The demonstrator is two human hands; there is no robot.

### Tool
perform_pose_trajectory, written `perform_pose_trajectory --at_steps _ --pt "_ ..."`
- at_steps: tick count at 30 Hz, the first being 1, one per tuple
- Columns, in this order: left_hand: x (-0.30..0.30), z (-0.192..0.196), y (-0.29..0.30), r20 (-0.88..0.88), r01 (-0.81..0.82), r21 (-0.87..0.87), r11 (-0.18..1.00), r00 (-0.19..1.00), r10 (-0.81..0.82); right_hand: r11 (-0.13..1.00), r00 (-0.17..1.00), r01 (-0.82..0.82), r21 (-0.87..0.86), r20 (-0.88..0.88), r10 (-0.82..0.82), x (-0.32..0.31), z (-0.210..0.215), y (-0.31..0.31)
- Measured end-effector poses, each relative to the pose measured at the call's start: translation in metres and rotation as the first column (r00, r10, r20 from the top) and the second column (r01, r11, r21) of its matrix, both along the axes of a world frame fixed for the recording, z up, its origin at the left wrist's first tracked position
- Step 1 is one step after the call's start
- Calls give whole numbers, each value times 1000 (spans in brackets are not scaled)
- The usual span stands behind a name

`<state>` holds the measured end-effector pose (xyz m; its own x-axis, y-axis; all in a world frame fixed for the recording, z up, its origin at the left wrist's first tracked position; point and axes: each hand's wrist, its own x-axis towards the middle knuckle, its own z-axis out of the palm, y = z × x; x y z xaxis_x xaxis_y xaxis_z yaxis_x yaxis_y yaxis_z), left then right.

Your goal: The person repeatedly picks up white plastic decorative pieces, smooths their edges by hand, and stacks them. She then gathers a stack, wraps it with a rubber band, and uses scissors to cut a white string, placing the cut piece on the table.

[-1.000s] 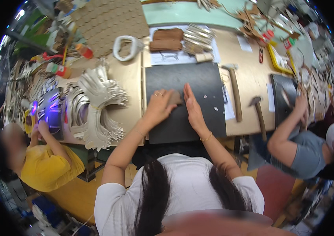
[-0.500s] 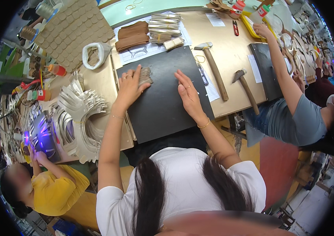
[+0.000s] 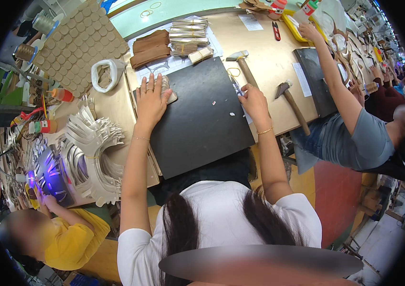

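Note:
My left hand (image 3: 152, 102) lies flat with its fingers spread at the black board's upper left corner. Its thumb side touches a small stack of grey-brown strips (image 3: 168, 91), partly hidden by the hand. At the right edge of the black board (image 3: 197, 124), my right hand (image 3: 255, 102) has its fingers curled together at a pair of small snips (image 3: 237, 89), whose near end the hand covers. Two small white scraps (image 3: 232, 114) lie on the board.
Two hammers (image 3: 294, 107) lie right of the board. Bundled strips (image 3: 188, 33), brown leather pieces (image 3: 150, 47) and a white bag (image 3: 107, 76) stand beyond and left. Pale cut pieces (image 3: 97, 152) are piled at left. Co-workers sit on both sides.
My right hand has gone from above the board to the snips at its right edge, its fingers curling in. My left hand has flattened beside the stack, which sits nearer the board's far left corner.

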<state>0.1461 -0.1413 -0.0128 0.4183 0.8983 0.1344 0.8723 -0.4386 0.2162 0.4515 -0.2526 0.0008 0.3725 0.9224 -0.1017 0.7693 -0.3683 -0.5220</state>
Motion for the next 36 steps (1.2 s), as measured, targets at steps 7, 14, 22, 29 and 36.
perform_pose_trajectory --at_steps 7,14,22,29,36 --pt "2 -17 -3 53 -19 205 979 999 8 991 999 22 -131 -46 -29 10 13 13" --pt "1 -22 -5 149 -3 258 966 988 -37 987 999 3 -163 41 4 4 7 11" --pt "0 -22 -9 176 9 309 951 982 -67 985 988 34 -170 -142 -58 14 4 15" --pt "1 -20 -12 172 -5 305 952 984 -50 945 978 -204 -257 -18 206 33 48 31" --pt "0 -19 -13 176 -6 303 953 983 -49 827 892 -324 -460 145 429 41 90 51"
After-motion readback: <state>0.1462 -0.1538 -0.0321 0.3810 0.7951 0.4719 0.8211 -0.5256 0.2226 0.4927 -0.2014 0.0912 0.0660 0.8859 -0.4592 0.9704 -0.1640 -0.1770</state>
